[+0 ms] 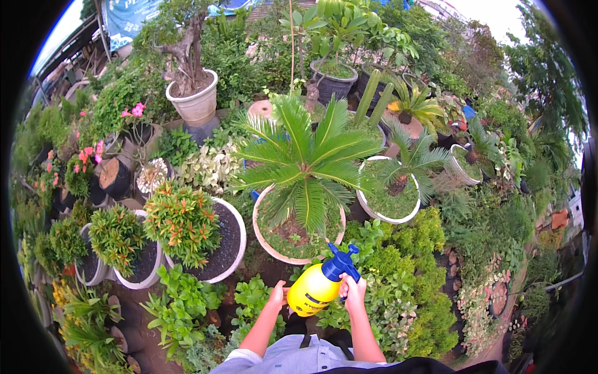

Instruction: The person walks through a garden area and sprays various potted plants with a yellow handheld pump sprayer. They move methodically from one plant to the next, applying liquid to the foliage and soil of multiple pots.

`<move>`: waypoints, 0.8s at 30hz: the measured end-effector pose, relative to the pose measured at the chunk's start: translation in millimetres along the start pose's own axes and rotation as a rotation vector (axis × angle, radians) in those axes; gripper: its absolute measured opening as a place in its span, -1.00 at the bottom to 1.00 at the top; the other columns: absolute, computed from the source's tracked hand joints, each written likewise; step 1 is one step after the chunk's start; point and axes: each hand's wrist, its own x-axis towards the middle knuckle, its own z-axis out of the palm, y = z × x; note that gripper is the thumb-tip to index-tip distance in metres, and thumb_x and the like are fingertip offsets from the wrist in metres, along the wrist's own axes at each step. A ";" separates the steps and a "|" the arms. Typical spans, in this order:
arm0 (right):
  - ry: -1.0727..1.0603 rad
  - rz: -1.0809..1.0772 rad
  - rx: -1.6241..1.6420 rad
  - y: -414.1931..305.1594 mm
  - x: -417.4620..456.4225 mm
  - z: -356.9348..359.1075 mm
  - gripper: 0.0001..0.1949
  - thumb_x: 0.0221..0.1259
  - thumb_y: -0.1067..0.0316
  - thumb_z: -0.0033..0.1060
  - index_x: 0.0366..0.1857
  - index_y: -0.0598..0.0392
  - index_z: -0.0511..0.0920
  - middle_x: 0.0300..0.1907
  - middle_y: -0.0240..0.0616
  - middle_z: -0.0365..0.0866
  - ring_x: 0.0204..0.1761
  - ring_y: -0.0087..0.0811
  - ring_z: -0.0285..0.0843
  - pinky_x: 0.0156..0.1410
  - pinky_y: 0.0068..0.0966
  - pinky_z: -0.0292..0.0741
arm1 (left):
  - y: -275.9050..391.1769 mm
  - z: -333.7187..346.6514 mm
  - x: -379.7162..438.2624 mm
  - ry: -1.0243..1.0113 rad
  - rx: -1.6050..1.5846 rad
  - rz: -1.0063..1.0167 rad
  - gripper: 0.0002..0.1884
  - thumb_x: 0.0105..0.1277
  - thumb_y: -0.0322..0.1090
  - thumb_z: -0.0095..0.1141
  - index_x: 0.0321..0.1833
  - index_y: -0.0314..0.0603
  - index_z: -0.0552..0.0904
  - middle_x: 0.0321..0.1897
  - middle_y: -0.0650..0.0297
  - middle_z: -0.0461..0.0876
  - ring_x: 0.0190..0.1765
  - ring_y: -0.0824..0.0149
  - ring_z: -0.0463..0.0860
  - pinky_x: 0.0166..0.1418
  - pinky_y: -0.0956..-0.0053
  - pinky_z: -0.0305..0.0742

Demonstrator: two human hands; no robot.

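A yellow pump sprayer bottle [312, 291] with a blue pump head [339, 264] is held in front of my body, tilted with its nozzle towards a potted plant. My right hand [353, 289] grips the blue handle. At the bottle's left side is my left hand [279, 294], its fingers against or very near the yellow wall; contact is hard to make out. Just beyond the nozzle stands a sago palm [306, 168] with spreading green fronds. It grows in a round pot [258, 229] with a pale rim and grassy soil.
Shrubs with orange-tipped leaves [184, 222] stand in white-rimmed pots on the left. A smaller cycad [399, 182] grows in a white-rimmed pot to the right. Low yellow-green bushes [420, 262] crowd my right side. Further back are a bonsai-like tree [187, 51] and a columnar cactus [368, 96].
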 end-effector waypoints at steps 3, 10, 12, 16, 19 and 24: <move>0.006 -0.030 0.026 -28.2 -10.3 -16.1 -0.88 0.10 0.38 0.09 -0.49 0.20 0.48 -0.81 -0.52 0.20 -0.85 -0.66 0.07 -0.74 -0.66 0.08 | 7.0 17.0 -26.3 -0.091 0.002 0.008 -0.43 0.18 0.10 -0.18 -0.16 -0.38 0.54 -0.32 0.07 0.61 -0.27 0.20 0.57 -0.06 0.31 0.45; 0.046 -0.171 0.015 -92.6 -29.7 -49.9 -0.81 0.11 0.33 0.22 -0.52 0.19 0.48 -0.82 -0.53 0.22 -0.85 -0.70 0.08 -0.75 -0.69 0.04 | 19.7 69.6 -63.6 -0.240 0.125 0.061 -0.45 0.25 0.04 -0.17 -0.13 -0.47 0.50 -0.30 0.01 0.61 -0.24 0.15 0.61 -0.07 0.26 0.51; 0.061 -0.195 0.033 -112.4 -41.8 -51.5 -0.77 0.13 0.27 0.23 -0.53 0.18 0.47 -0.83 -0.54 0.22 -0.86 -0.71 0.07 -0.75 -0.69 0.03 | 24.2 81.0 -77.4 -0.278 0.175 0.096 -0.46 0.25 0.04 -0.16 -0.13 -0.47 0.49 -0.31 0.01 0.61 -0.26 0.15 0.62 -0.09 0.27 0.53; -0.033 -0.208 -0.035 -136.3 -54.2 -53.8 -0.75 0.13 0.25 0.23 -0.57 0.16 0.44 -0.83 -0.54 0.22 -0.86 -0.71 0.07 -0.75 -0.69 0.04 | 22.9 91.1 -80.1 -0.350 0.203 0.089 -0.44 0.25 0.05 -0.16 -0.10 -0.49 0.44 -0.32 0.00 0.56 -0.24 0.11 0.61 -0.09 0.24 0.54; -0.147 -0.206 -0.114 -152.1 -61.4 -45.2 -0.77 0.13 0.28 0.20 -0.56 0.16 0.42 -0.81 -0.52 0.24 -0.84 -0.71 0.09 -0.73 -0.69 0.07 | 18.9 95.8 -92.5 -0.386 0.227 0.093 -0.44 0.26 0.05 -0.18 -0.10 -0.51 0.43 -0.33 0.01 0.55 -0.22 0.09 0.61 -0.07 0.20 0.53; -0.456 -0.155 -0.103 -158.7 -70.6 -19.7 -0.84 0.20 0.33 0.00 -0.43 0.20 0.44 -0.69 -0.45 0.34 -0.72 -0.65 0.23 -0.62 -0.68 0.21 | 18.8 86.7 -119.9 -0.451 0.173 0.082 -0.39 0.29 0.07 -0.25 -0.01 -0.54 0.38 -0.19 -0.09 0.53 -0.07 0.06 0.56 0.04 0.14 0.46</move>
